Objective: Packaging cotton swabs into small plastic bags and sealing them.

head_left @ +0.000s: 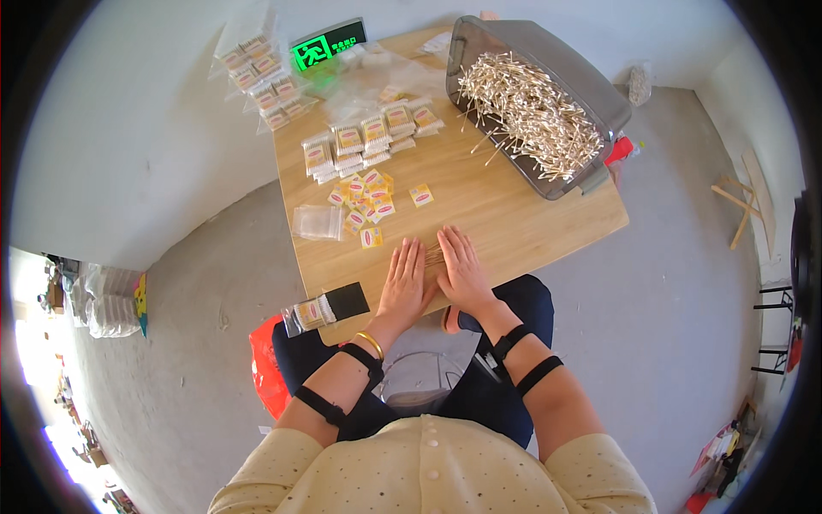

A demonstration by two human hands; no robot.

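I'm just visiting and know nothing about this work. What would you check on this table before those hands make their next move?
1. Hands at the swabs: ok; left hand and right hand lie either side of the swabs.
2. Swab ends lined up: cannot tell; the hands partly cover them.
3. Cards nearby: ok; printed cards lie beyond the left hand.
4. Clear bags nearby: ok, left of the cards.
5. Bagged pack fully on the table: not ok; it juts past the edge.

A pale-yellow, dark-speckled, short-sleeved shirt point(377, 471) with round buttons point(432, 475) spans the bottom centre, dark navy trousers point(529, 313) above it; flat black straps point(539, 375) show two per side, a smooth gold bangle point(371, 342) left of centre.
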